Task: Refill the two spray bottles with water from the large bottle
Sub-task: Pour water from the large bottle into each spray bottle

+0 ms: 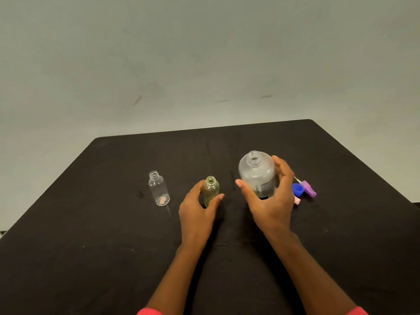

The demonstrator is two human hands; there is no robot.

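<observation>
You're curling left hand [197,210] fingers round the yellowish spray bottle [211,189] and right hand [270,202] fingers round the large bottle [256,175]; can't tell how tight. Pour slowly, mouth just over the neck. The clear spray bottle [159,189] is waiting beyond your left fingers.
</observation>
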